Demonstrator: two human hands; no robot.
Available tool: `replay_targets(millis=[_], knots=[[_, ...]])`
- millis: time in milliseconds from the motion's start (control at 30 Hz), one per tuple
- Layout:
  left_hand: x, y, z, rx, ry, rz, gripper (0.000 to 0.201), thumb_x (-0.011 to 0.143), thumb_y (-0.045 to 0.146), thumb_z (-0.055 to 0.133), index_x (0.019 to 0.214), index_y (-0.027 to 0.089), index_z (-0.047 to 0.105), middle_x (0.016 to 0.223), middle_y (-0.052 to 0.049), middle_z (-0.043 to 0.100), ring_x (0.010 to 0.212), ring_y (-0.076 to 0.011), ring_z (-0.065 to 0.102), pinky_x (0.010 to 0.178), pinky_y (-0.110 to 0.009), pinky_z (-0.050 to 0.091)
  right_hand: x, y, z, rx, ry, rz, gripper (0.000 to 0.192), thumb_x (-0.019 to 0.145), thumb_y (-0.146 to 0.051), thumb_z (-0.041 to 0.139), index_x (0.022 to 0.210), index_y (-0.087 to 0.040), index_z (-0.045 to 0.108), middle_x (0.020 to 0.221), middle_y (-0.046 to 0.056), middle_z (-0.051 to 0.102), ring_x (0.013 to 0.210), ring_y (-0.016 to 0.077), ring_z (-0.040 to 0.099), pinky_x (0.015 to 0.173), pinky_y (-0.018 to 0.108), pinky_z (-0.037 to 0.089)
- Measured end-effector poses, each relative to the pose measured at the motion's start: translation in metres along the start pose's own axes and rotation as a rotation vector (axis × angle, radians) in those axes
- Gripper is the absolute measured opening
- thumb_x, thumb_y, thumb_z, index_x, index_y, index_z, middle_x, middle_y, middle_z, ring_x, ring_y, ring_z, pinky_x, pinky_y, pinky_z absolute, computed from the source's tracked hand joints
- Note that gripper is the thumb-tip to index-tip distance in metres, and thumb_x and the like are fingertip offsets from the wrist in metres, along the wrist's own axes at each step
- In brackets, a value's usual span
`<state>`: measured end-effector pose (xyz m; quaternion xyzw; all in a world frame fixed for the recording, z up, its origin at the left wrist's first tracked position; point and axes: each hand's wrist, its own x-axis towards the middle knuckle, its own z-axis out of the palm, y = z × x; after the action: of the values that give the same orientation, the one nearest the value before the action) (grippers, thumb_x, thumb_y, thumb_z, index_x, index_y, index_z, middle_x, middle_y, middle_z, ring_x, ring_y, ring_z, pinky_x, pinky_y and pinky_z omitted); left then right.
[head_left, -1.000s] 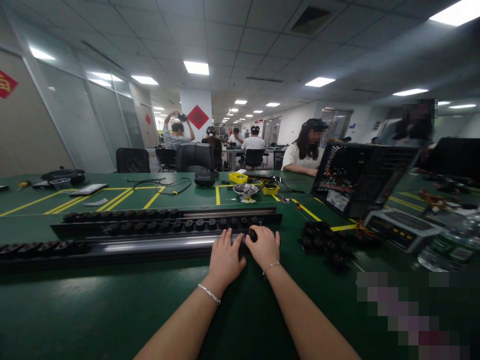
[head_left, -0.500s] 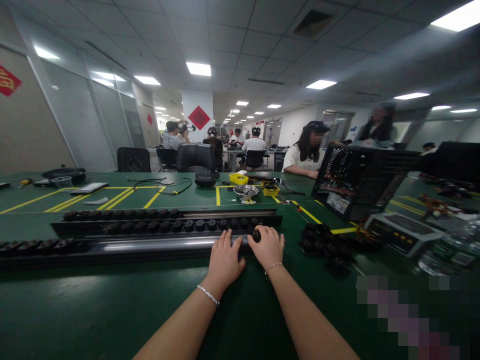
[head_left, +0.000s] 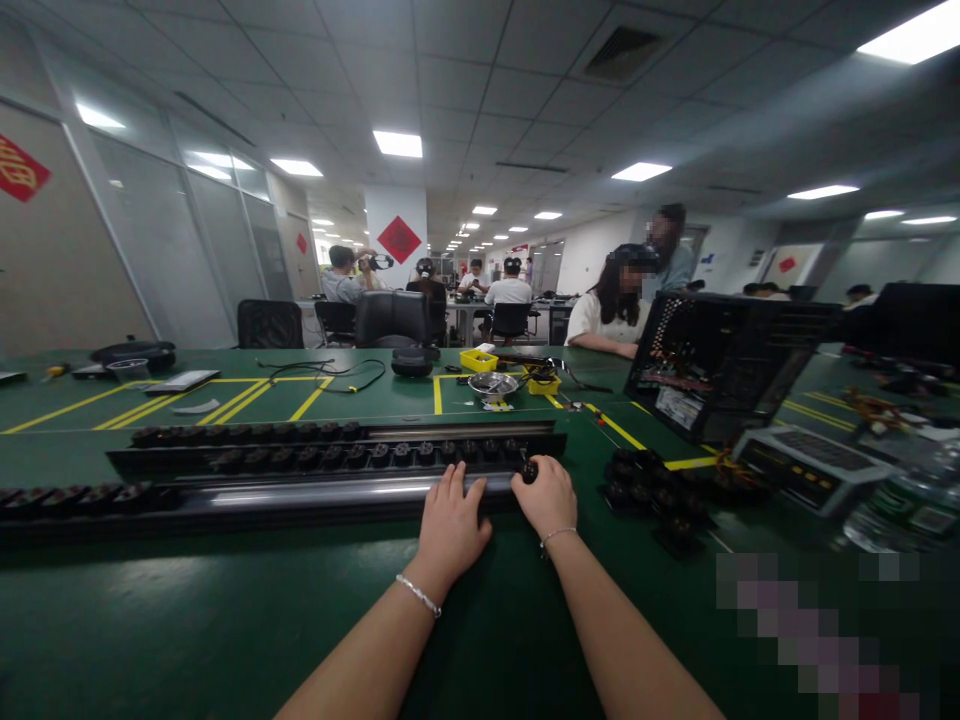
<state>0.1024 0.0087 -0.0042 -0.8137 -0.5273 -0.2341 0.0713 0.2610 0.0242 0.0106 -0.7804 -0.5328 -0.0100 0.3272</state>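
One small, round black part (head_left: pixel 530 470) sits within the curled thumb and fingers of the right hand (head_left: pixel 550 500), near the right end of a long, dark rail with a shiny metallic strip (head_left: pixel 300 492). The left hand (head_left: pixel 454 520) lies nearby, fingers spread open across that rail. Loose black parts (head_left: pixel 652 490) cluster farther right on the green bench (head_left: pixel 225 620).
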Motion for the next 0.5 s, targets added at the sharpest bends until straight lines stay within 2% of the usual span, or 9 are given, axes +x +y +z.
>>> replay_targets(millis=[100,300,500], knots=[[0.000,0.000,-0.001,-0.002,-0.003,0.001,0.054,0.071,0.035,0.056,0.123,0.027,0.046,0.140,-0.010,0.037,0.131,-0.0272,0.028,0.102,-0.042,0.027,0.005,0.006,-0.001,0.034,-0.037,0.034,0.042,0.072,-0.032,0.048,0.110,-0.016,0.055,0.114,0.010,0.057,0.109,0.0241,0.049,0.092,0.031,0.036],[0.000,0.000,-0.002,-0.008,-0.009,-0.002,0.053,0.072,0.034,0.056,0.123,0.027,0.046,0.141,-0.010,0.036,0.131,-0.0268,0.028,0.103,-0.042,0.026,0.012,0.017,-0.008,0.112,-0.088,0.175,0.053,0.073,-0.034,0.049,0.123,-0.018,0.044,0.117,0.010,0.056,0.102,0.0224,0.055,0.084,0.030,0.042],[0.000,0.000,-0.002,-0.006,-0.019,-0.004,0.052,0.071,0.035,0.056,0.122,0.027,0.047,0.140,-0.010,0.037,0.131,-0.0270,0.028,0.102,-0.041,0.027,0.013,0.018,-0.018,0.093,-0.134,0.266,0.052,0.074,-0.036,0.048,0.123,-0.021,0.042,0.108,0.009,0.061,0.096,0.0249,0.059,0.078,0.034,0.045]])
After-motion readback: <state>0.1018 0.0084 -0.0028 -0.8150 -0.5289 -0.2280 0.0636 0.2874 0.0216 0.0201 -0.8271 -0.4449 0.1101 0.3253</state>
